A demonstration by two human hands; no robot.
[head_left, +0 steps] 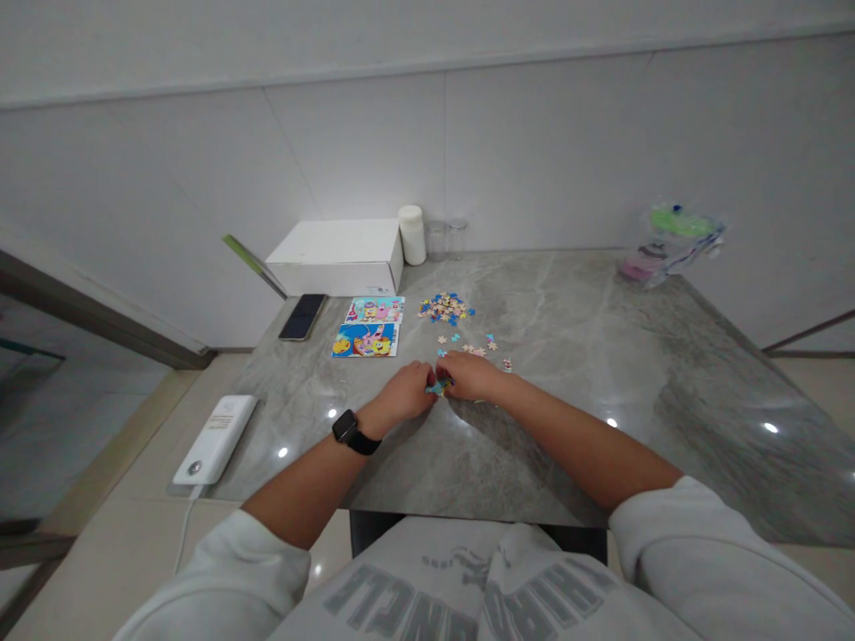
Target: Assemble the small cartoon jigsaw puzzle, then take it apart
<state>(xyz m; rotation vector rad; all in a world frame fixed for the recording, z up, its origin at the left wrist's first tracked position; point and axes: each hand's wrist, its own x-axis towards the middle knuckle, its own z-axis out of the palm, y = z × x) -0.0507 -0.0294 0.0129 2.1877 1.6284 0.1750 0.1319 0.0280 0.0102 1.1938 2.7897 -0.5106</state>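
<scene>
Close together above the grey marbled tabletop, my left hand (412,390) and my right hand (464,376) both pinch small blue-green jigsaw puzzle pieces (439,387). The fingers hide part of these pieces, and I cannot tell whether they are joined. Several loose puzzle pieces (476,350) lie just beyond my right hand. Farther back is a heap of mixed blue, yellow and pink puzzle pieces (446,308). Left of the heap, two colourful cartoon picture cards (366,340) lie flat, one behind the other.
A white box (340,254) stands at the back, beside a white bottle (412,235) and two clear glass jars (457,239). A black phone (303,317) and a white power strip or adapter (217,438) lie left. At back right sits a clear plastic bag (671,245).
</scene>
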